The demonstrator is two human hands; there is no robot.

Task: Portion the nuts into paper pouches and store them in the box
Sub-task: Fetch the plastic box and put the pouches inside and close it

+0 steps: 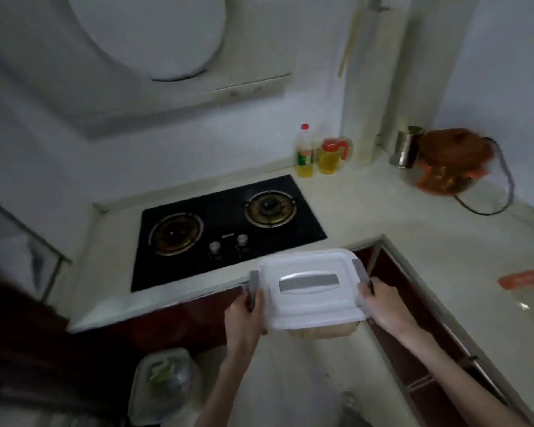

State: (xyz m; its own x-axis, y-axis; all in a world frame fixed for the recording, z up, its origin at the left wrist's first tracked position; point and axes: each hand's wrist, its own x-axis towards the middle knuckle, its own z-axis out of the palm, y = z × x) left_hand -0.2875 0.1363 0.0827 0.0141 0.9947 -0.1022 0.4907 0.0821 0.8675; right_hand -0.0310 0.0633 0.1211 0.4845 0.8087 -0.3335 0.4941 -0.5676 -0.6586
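While both hands carried it, the box [310, 288] hung in the air in front of the counter [367, 211], level with its front edge and just right of the stove [225, 229]. The left hand [244, 315] gripped the box's left end, fingers curled round the grey latch [254, 285] there, and the right hand [383, 306] gripped the right end, thumb lying against the other grey latch [360, 272]. The white lid [309, 303] with its grey handle [308, 284] sat on top, and below its near edge a pale strip of the box's body showed; whether pouches of nuts lay inside could not be told, since the lid hid the contents and the picture was blurred.

The main risk seemed to lie in the latches. If either was not fully snapped down, fingers pulling on it could have sprung the lid, and the body might have dropped away and spilled whatever it held onto the floor. The box also looked slightly tipped, its near edge lower, so loose contents could have slid to one end and shifted the weight. Setting it down carelessly might have clipped the counter's front edge or landed it on the stove's knobs [228, 243]. Further back, the two oil bottles [318, 155] stood well apart from it, as did the orange pot [450, 161] and its trailing cord [503, 180], so a long reach toward that corner could have snagged the cord.
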